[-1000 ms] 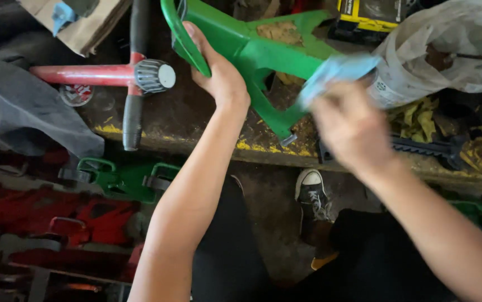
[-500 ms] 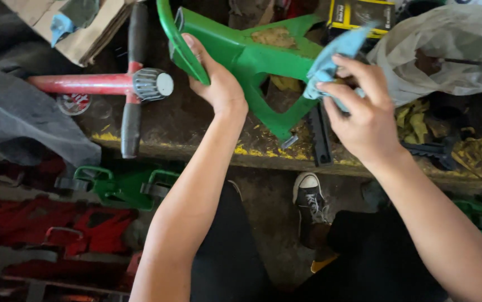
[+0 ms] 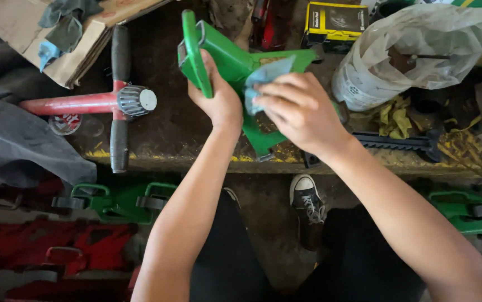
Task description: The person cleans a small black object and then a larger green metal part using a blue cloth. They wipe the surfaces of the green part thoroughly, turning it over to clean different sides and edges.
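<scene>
- My left hand (image 3: 218, 100) is wrapped around the left edge of the green frame (image 3: 224, 53), thumb side toward me, holding it tilted up off the table (image 3: 162, 134).
- My right hand (image 3: 300, 112) is closed on a blue cloth (image 3: 263, 75), pressing it flat against the frame's face near the middle.
- The frame sits over the near edge of the table, just right of the red bar (image 3: 73, 103) with its grey knob (image 3: 137, 100) and black handle (image 3: 119, 100).
- I judge the frame stiff and fairly heavy: it looks like painted sheet metal with folded edges, so it will not flex under the cloth.
- Best hold is where I have it, on the folded rim; the flat painted faces look smooth and may slip if greasy.
- The edges and the lower corner could be sharp, so I would keep fingers on the broad fold.
- The cloth is soft and light and bunches under my fingers.
- Looks: bright green, angular, tapering toward the near end, with dirt and scuffed patches on it.
- Far right lie a plastic bag (image 3: 414, 50) and a yellow box (image 3: 333, 22).
</scene>
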